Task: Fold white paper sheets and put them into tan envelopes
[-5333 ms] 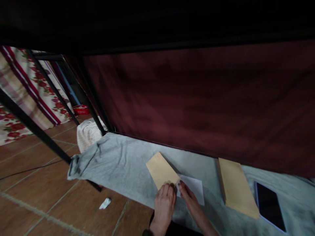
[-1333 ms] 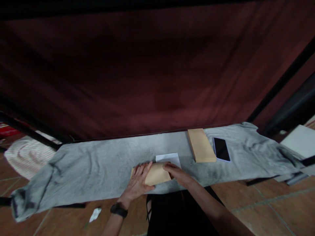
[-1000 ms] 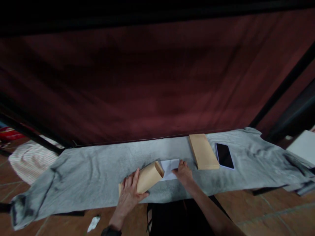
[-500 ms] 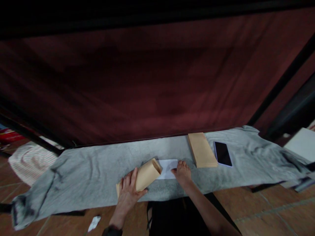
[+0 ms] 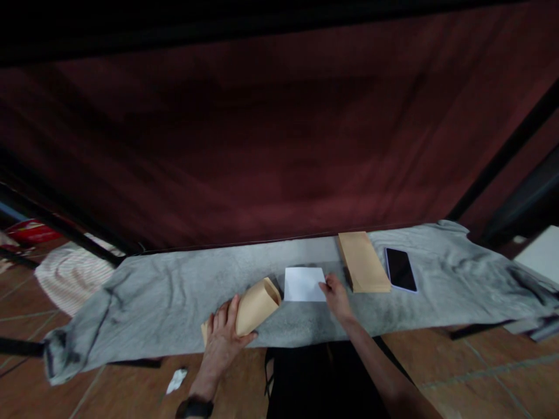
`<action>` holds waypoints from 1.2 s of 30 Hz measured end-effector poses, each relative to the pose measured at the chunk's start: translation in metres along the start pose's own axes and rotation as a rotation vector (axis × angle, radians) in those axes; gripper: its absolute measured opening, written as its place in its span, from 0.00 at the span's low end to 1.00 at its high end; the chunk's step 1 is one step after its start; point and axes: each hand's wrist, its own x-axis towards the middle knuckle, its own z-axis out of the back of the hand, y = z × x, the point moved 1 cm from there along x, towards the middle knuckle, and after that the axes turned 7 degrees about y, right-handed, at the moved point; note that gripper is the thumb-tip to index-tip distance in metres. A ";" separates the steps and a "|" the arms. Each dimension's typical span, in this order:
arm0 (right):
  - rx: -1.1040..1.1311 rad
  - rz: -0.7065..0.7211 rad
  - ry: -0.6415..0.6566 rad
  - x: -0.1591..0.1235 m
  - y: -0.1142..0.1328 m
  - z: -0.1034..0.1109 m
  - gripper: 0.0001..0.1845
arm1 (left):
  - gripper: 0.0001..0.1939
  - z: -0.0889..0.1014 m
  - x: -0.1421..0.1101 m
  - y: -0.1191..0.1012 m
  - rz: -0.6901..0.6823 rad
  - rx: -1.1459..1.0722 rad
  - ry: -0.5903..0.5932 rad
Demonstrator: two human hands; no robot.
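Note:
My left hand (image 5: 226,327) is closed round a brown paper envelope (image 5: 257,302), whose mouth gapes open toward the right. Between thumb and fingers, my right hand (image 5: 337,295) pinches the right edge of a white sheet of paper (image 5: 304,284). The sheet sits just right of the envelope's mouth, apart from it. A neat stack of brown envelopes (image 5: 364,262) lies to the right of my right hand.
A phone (image 5: 400,269) with a dark screen lies right of the stack. Grey cloth (image 5: 144,302) covers the narrow bench. Behind it stands a dark red panel (image 5: 279,145). A crumpled white scrap (image 5: 176,381) is on the tiled floor, and a striped cloth (image 5: 72,279) hangs at the left.
My right hand has drawn the white sheet up and to the right, so it now shows clear of the envelope. My left hand keeps its hold on the envelope. The view has shifted slightly.

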 end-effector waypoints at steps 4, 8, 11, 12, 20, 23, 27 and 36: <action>0.185 0.051 -0.025 0.004 0.013 0.007 0.17 | 0.57 0.001 0.001 -0.003 -0.004 -0.018 -0.001; 0.167 0.094 0.064 -0.003 0.026 -0.009 0.14 | 0.58 -0.001 0.001 -0.004 -0.025 -0.010 -0.004; 0.081 0.086 0.097 -0.007 0.028 -0.015 0.11 | 0.58 -0.002 -0.001 -0.003 -0.042 -0.003 0.011; 0.059 0.082 0.113 -0.006 0.027 -0.015 0.10 | 0.58 -0.002 -0.001 -0.003 -0.042 -0.001 0.019; -0.002 0.074 0.274 0.018 0.024 0.008 0.04 | 0.57 0.002 0.000 -0.007 -0.054 -0.006 0.051; 0.001 0.049 0.282 0.019 0.020 0.001 0.04 | 0.58 0.004 0.003 -0.012 -0.064 -0.006 0.062; -0.014 -0.005 0.271 0.012 0.014 -0.020 0.08 | 0.61 0.007 0.010 -0.023 -0.072 -0.020 0.087; -0.105 -0.057 0.290 -0.005 0.013 -0.056 0.07 | 0.62 0.004 0.029 -0.054 -0.210 -0.076 0.113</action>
